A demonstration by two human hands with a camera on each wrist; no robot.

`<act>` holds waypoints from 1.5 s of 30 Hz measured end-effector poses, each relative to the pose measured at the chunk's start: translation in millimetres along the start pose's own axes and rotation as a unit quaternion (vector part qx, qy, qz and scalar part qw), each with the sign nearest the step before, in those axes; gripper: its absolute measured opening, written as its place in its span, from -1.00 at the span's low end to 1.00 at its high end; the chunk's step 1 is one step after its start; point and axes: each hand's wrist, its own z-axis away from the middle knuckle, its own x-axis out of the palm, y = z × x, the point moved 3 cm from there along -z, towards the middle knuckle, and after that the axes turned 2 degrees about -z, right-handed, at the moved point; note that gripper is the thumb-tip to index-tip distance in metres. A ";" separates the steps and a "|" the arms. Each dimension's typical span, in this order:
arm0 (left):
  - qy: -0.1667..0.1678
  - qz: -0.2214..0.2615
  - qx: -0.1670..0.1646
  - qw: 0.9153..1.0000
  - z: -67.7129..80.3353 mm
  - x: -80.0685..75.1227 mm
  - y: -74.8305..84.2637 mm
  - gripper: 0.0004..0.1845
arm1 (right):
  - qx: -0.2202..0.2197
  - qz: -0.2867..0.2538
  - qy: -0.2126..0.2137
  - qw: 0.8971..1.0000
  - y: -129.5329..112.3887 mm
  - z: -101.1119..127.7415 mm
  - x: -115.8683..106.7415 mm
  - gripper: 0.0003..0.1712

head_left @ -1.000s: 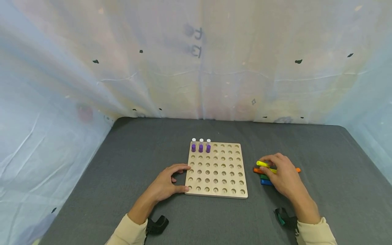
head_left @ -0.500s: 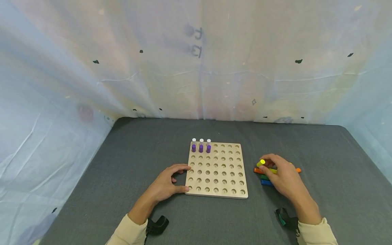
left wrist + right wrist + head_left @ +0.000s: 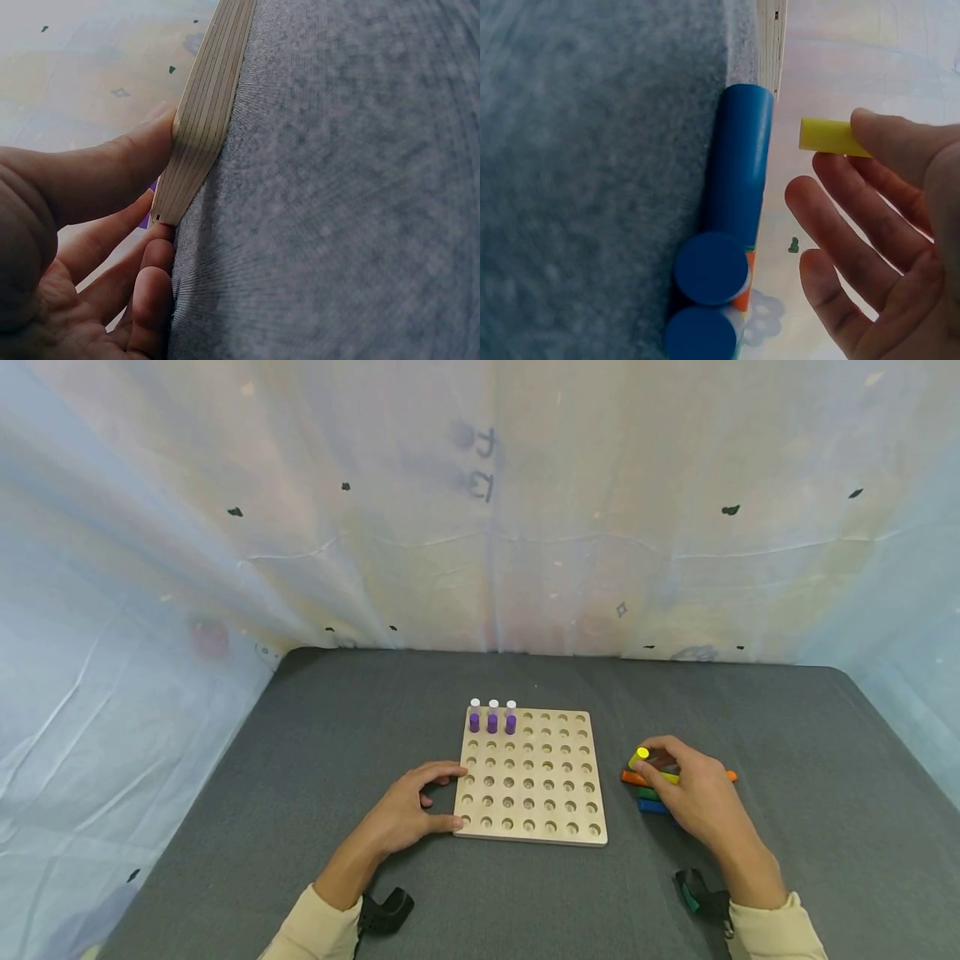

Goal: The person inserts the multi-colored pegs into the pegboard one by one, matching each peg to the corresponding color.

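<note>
- On the grey bench (image 3: 315, 760), a wooden pegboard (image 3: 532, 802) lies flat near the middle; everything else is placed here from that board.
- At the board's far left corner stand three purple pegs (image 3: 492, 723) in one row, with three white pegs (image 3: 492, 703) in the row just behind them. The other holes look empty.
- Just right of the board lies a small pile of pegs: an orange peg (image 3: 628, 777), a green peg (image 3: 647, 793) and a blue peg (image 3: 651, 807), touching one another.
- The right hand (image 3: 693, 793) is over that pile. Its grip is a narrow pinch of thumb and fingertips on a yellow peg (image 3: 642, 754), held just above the pile with one round end toward the board. In the right wrist view the yellow peg (image 3: 829, 136) sticks out from the fingertips (image 3: 870, 124) while the other fingers lie loose and open.
- The left hand (image 3: 408, 806) is at the board's near left corner. Its grip is on the board's edge (image 3: 199, 127): thumb pressed on top, fingers curled against the side and the bench.
- Handling, as a judgement: the yellow peg looks like a short, stiff, light cylinder with a smooth painted skin, so it may roll or slip in a loose pinch. It seems best taken round its middle or upper half, leaving the lower end free.
- The board looks rigid and light enough to slide on the cloth, so a hand on its corner steadies it.
</note>
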 end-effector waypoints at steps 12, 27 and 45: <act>-0.006 0.000 0.002 1.000 0.2 1.4 -0.8 -0.35 | -0.032 0.005 0.015 0.999 -16.8 0.2 1.7 -0.68; -0.004 0.003 -0.002 1.000 0.1 1.9 -3.2 -0.37 | -0.068 -0.011 0.001 0.998 -74.0 -8.8 28.8 -0.69; 0.003 -0.009 -0.034 0.999 1.0 1.9 -3.2 -0.27 | -0.091 -0.059 -0.026 0.994 -138.2 -23.5 68.0 -0.69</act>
